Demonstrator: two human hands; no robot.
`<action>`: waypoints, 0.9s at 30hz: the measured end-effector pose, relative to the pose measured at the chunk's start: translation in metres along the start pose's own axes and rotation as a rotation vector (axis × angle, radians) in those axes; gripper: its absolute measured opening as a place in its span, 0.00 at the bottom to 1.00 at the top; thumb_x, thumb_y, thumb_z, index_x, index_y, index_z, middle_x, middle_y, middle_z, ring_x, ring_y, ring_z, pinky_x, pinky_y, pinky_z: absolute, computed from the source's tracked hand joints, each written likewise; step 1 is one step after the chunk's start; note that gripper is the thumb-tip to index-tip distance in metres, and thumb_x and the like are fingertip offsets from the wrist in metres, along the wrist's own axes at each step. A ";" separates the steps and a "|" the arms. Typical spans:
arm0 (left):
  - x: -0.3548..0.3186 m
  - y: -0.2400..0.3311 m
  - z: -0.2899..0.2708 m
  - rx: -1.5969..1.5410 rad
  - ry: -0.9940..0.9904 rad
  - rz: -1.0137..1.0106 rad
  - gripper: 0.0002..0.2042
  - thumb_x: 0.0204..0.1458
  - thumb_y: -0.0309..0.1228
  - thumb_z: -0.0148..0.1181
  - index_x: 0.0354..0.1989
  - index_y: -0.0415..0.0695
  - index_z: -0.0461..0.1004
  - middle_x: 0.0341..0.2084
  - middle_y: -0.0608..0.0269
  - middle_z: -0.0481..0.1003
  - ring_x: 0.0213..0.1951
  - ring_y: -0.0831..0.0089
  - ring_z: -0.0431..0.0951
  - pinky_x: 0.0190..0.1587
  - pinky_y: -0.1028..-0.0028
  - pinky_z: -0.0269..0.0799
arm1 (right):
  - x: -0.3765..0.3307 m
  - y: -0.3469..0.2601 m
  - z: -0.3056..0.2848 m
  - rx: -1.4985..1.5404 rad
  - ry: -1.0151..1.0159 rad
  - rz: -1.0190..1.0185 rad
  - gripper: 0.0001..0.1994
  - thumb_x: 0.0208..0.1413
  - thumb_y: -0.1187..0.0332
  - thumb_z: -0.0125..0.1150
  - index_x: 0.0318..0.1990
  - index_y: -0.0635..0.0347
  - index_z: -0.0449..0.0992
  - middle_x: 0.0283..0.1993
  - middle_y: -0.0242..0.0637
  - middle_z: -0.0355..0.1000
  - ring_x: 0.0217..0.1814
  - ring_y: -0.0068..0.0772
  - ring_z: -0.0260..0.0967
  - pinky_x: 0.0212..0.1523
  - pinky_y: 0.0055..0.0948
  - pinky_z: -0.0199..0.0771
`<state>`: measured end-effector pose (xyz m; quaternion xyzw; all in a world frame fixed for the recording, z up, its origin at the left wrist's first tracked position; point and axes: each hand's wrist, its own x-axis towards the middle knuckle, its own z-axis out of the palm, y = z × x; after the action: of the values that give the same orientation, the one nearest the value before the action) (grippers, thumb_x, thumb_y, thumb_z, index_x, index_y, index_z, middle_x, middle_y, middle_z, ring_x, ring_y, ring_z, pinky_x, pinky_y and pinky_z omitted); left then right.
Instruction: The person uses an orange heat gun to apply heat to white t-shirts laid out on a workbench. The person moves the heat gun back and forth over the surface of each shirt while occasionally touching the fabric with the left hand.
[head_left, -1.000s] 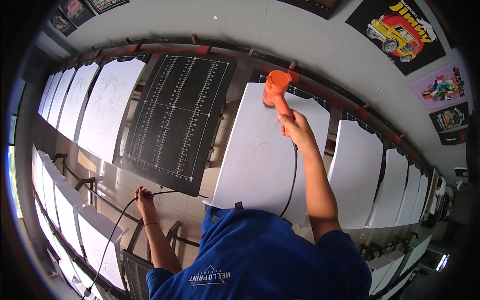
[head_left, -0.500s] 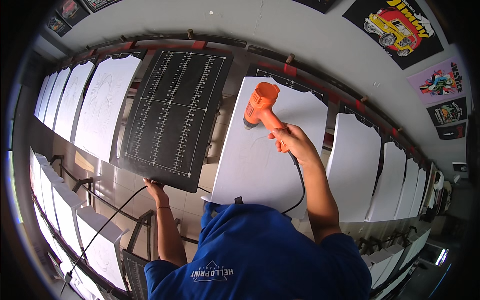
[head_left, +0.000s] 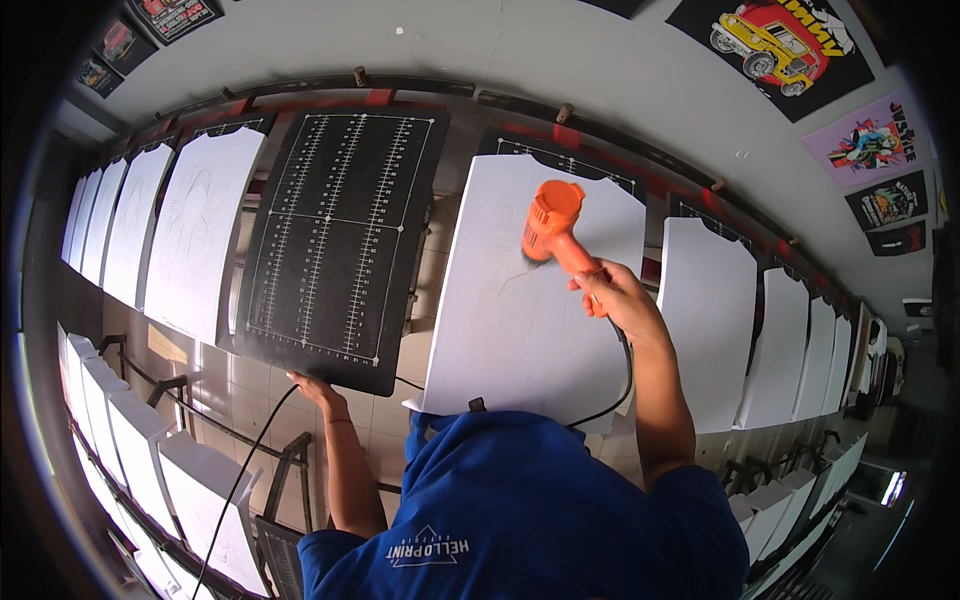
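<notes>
My right hand (head_left: pixel 622 302) is wrapped round the handle of an orange heat gun (head_left: pixel 553 220). Its dark nozzle points down and to the left, over a white shirt (head_left: pixel 530 340) spread on a board; faint line marks show in the fabric near the nozzle. A black power cord (head_left: pixel 250 450) runs from the lower left to my left hand (head_left: pixel 322 392), which is closed on it at the near edge of a bare black board (head_left: pixel 300 250) with white ruled scales. Part of the left fingers is hidden.
White shirts on boards line both sides, such as one on the left (head_left: pixel 200 230) and one on the right (head_left: pixel 708 310). A dark rail (head_left: pixel 420 86) with pegs runs along the far side. A second row of white-covered boards (head_left: pixel 135 425) stands lower left.
The heat gun in my right hand has moved right and slightly nearer over the shirt. My left hand stays by the black board's near edge; the cord's loose stretch has swung.
</notes>
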<state>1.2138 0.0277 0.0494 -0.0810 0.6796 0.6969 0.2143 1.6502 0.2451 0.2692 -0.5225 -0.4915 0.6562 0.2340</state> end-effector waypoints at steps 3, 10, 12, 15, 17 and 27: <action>0.006 -0.002 -0.009 0.026 0.037 -0.046 0.32 0.65 0.53 0.31 0.62 0.35 0.59 0.58 0.47 0.64 0.55 0.57 0.69 0.56 0.62 0.66 | 0.009 0.008 -0.006 -0.002 0.108 -0.053 0.17 0.60 0.61 0.57 0.49 0.66 0.70 0.37 0.33 0.72 0.25 0.17 0.63 0.26 0.20 0.65; 0.017 -0.008 -0.065 0.170 -0.012 0.042 0.20 0.65 0.46 0.39 0.29 0.43 0.63 0.18 0.69 0.61 0.19 0.79 0.61 0.21 0.78 0.59 | 0.027 0.010 -0.024 0.062 0.139 -0.125 0.18 0.60 0.61 0.57 0.49 0.67 0.70 0.37 0.35 0.73 0.26 0.17 0.64 0.26 0.20 0.65; -0.009 0.011 -0.059 0.215 -0.034 0.130 0.18 0.65 0.43 0.44 0.25 0.44 0.60 0.15 0.71 0.59 0.16 0.81 0.59 0.19 0.78 0.55 | 0.033 0.013 -0.028 0.044 0.152 -0.147 0.18 0.60 0.61 0.57 0.49 0.67 0.70 0.36 0.35 0.73 0.25 0.18 0.64 0.25 0.20 0.65; -0.066 0.058 -0.043 0.356 -0.233 0.191 0.17 0.64 0.40 0.47 0.23 0.44 0.61 0.14 0.70 0.59 0.16 0.82 0.58 0.18 0.78 0.56 | 0.035 0.004 -0.033 0.080 0.177 -0.123 0.16 0.60 0.62 0.57 0.47 0.66 0.71 0.36 0.34 0.73 0.25 0.18 0.64 0.25 0.21 0.65; -0.103 0.098 -0.027 0.517 -0.551 0.137 0.17 0.63 0.38 0.48 0.22 0.43 0.63 0.15 0.66 0.65 0.17 0.81 0.63 0.19 0.78 0.58 | 0.038 0.009 -0.033 0.061 0.205 -0.143 0.16 0.60 0.62 0.57 0.46 0.66 0.72 0.36 0.34 0.73 0.26 0.18 0.64 0.25 0.21 0.65; -0.205 0.233 0.076 -0.109 -2.185 0.178 0.18 0.55 0.43 0.61 0.25 0.38 0.76 0.19 0.59 0.75 0.17 0.68 0.74 0.21 0.76 0.68 | 0.020 0.008 -0.035 0.079 0.204 -0.111 0.13 0.58 0.63 0.58 0.39 0.67 0.71 0.31 0.29 0.68 0.23 0.17 0.61 0.23 0.21 0.61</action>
<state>1.3153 0.0675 0.3497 0.6202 0.0950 0.4348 0.6460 1.6769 0.2717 0.2538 -0.5488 -0.4673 0.6044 0.3393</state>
